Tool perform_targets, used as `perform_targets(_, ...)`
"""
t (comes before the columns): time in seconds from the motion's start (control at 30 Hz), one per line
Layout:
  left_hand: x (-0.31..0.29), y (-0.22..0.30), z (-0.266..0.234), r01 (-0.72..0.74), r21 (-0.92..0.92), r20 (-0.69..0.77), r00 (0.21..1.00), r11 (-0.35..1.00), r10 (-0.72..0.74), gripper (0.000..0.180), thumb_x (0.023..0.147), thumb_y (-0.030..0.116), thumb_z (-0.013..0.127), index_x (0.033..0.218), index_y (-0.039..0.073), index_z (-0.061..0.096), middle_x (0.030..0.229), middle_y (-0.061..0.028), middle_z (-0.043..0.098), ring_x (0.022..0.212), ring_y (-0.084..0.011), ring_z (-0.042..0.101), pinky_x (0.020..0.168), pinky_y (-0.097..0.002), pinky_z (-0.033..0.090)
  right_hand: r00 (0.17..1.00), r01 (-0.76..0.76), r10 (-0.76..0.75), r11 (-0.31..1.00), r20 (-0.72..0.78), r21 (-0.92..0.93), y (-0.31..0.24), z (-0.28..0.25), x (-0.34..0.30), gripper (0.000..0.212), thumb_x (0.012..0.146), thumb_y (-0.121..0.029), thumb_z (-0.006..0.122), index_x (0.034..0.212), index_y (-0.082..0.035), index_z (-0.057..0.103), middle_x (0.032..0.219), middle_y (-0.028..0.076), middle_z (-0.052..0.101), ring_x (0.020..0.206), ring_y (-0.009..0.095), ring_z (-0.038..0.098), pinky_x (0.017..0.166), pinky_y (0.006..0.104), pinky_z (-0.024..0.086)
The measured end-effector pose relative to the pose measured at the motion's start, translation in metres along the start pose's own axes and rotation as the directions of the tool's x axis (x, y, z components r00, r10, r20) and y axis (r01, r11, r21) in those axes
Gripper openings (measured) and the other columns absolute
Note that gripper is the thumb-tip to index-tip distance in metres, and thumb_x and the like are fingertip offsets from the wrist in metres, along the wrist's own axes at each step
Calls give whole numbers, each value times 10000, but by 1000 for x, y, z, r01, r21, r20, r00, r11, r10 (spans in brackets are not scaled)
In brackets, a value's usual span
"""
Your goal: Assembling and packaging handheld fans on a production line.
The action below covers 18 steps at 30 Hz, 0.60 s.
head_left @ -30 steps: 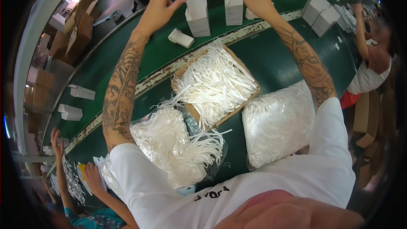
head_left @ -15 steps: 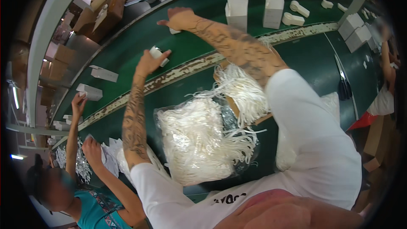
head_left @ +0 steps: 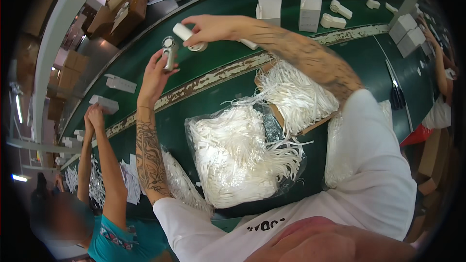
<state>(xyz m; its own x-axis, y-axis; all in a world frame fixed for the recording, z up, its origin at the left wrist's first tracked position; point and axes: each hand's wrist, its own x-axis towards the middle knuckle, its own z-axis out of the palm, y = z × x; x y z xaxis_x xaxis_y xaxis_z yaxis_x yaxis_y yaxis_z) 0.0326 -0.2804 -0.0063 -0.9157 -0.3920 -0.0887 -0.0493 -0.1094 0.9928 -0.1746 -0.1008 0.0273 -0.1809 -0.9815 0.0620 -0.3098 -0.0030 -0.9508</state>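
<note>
Over the green conveyor belt (head_left: 223, 0), my left hand (head_left: 154, 75) is closed around a small white-and-silver handheld device with a round head (head_left: 168, 43). To its right, my right hand (head_left: 211, 28) grips a white device with a tube-shaped handle (head_left: 183, 31); its round end shows below the fingers. The two devices are close but apart. Part of another white piece (head_left: 248, 43) shows under my right forearm. Nearer me lies a clear plastic bag (head_left: 228, 160) full of white straps. Beside it is an open carton (head_left: 318, 125) heaped with similar straps.
White boxes (head_left: 310, 9) and round-headed white devices (head_left: 341, 9) stand and lie along the belt. Black-handled scissors (head_left: 397, 98) are at the right. A co-worker in teal (head_left: 114, 233) reaches to a box (head_left: 104, 103) at the left. Another person's arm (head_left: 439, 60) shows at the far right.
My left hand has moved up and left, turning its device so the round head shows. My right hand has picked up a white device and moved slightly lower. The co-worker's hands have come together at the box.
</note>
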Motion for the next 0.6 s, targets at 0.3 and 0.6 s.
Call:
perform_targets(0.3, -54, 19, 159, -82, -32, 292, 952, 996, 88, 533, 970, 110, 606, 1431, -19, 373, 1271, -115, 587, 956, -141, 593, 914, -318, 515, 966, 102, -63, 984, -252, 147, -39, -31, -256, 712, 873, -139, 740, 1478, -40, 378, 1250, 106, 610, 1162, 166, 581, 1016, 325, 467)
perform_targets(0.6, -61, -20, 182, -52, -148, 331, 938, 988, 99, 459, 963, 123, 613, 1370, 14, 430, 1265, -95, 583, 958, -111, 586, 893, -309, 511, 797, 128, -84, 991, -599, 31, 7, -55, -281, 543, 928, -162, 696, 1408, -120, 446, 1089, 46, 626, 1069, 143, 596, 911, 310, 478)
